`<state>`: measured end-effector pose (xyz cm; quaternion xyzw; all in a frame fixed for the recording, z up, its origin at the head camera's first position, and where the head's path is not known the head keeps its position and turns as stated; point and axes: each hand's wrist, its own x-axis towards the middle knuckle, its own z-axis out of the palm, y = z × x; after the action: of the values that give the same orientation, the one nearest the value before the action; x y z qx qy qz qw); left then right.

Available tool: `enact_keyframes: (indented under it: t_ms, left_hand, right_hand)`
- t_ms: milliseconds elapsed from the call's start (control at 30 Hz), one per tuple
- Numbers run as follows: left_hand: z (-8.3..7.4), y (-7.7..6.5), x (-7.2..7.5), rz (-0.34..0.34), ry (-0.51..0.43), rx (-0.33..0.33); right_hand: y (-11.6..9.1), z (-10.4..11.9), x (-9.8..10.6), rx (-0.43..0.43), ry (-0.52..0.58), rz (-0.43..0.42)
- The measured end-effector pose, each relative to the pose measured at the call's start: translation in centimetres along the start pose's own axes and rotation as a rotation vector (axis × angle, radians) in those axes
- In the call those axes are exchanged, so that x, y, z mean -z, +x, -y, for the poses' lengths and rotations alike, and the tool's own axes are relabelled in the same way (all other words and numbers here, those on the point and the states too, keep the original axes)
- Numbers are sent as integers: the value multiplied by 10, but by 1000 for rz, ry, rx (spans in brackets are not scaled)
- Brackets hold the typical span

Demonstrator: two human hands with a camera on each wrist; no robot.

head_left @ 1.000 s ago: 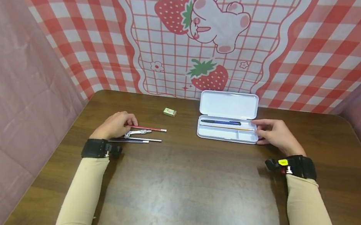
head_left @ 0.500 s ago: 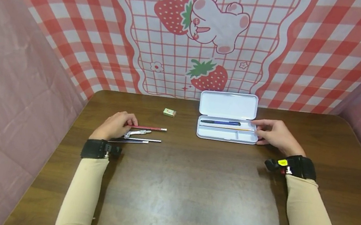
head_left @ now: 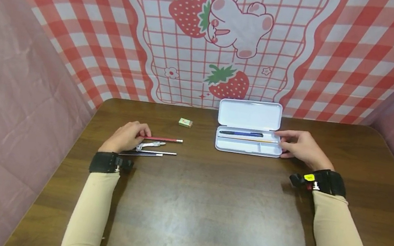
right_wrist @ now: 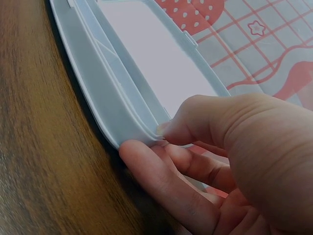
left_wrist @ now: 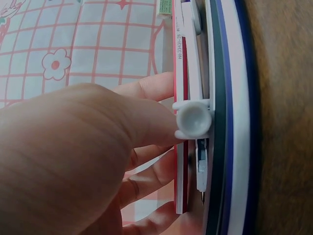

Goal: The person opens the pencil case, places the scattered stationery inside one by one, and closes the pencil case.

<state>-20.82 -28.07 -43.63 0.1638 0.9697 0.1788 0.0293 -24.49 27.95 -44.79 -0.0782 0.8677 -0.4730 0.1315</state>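
At the table's left, my left hand (head_left: pixel 127 136) pinches a red pencil (head_left: pixel 164 139) with thumb and fingers. Close by that hand lie a white drawing compass (head_left: pixel 149 145), a dark pencil with a pale side (head_left: pixel 165 153) and a blue-and-white pencil (head_left: pixel 148 155); their left ends are hidden. The left wrist view shows the compass's round knob (left_wrist: pixel 193 121) in front of my thumb tip. On the right, my right hand (head_left: pixel 304 148) grips the right end of an open white pencil case (head_left: pixel 249 114), thumb on the rim (right_wrist: pixel 146 128) and fingers outside.
Inside the case lie a blue pen (head_left: pixel 241 133) and a thin yellow pencil (head_left: pixel 252 139). A small green-and-white eraser (head_left: pixel 185 123) sits between the case and my left hand. A checked cloth (head_left: pixel 94 18) hangs behind the table (head_left: pixel 192 207).
The red pencil's white end has shifted very slightly up and to the right in the head view. My right hand and the pencil case hold still.
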Motion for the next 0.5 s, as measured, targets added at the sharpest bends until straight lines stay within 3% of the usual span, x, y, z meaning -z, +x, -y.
enact_keyframes:
  t_ms: [500]
  left_hand:
    - [1,0,-1,-5,-8,-14]
  right_hand:
    - [0,1,0,1,-6,4]
